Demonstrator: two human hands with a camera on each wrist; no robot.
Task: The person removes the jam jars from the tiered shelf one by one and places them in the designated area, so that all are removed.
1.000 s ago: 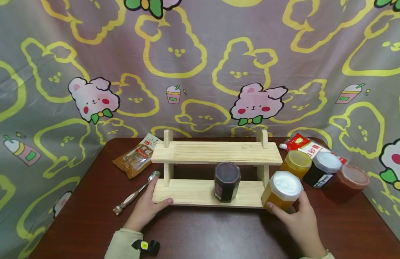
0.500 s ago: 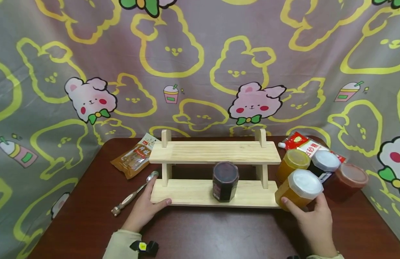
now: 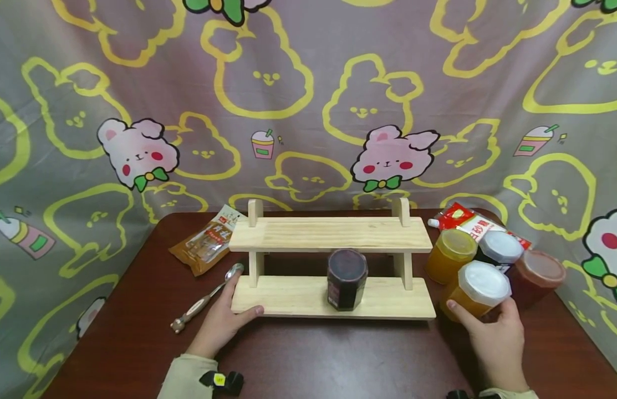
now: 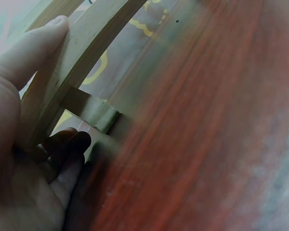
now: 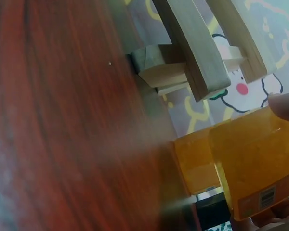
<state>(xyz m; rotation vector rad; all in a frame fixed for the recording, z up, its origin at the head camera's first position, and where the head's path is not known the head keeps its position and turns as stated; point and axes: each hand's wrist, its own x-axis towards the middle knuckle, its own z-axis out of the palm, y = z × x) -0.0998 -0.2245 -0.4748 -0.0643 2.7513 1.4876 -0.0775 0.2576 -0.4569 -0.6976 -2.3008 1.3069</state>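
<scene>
A two-tier wooden shelf (image 3: 298,296) stands in the middle of the table in the head view. My left hand (image 3: 222,322) grips its lower board at the left end. In the left wrist view the thumb (image 4: 38,45) lies over the board and the other fingers curl beneath it. My right hand (image 3: 499,339) holds an amber honey-like jar (image 3: 466,303) with a white lid, off the shelf's right end. The right wrist view shows this amber jar (image 5: 260,159) tilted and raised over the table. A dark purple jar (image 3: 347,280) stands on the lower board, right of centre.
Behind the held jar stand a yellow-lidded amber jar (image 3: 450,259), a dark jar with a pale lid (image 3: 501,247) and a red jar (image 3: 540,271). A red-and-white bag (image 3: 473,224) lies behind them. At left are a brown packet (image 3: 205,246) and a spoon (image 3: 200,305).
My right hand has carried the amber jar rightward, away from the shelf's lower board toward the other jars. The left hand keeps its grip on the shelf.
</scene>
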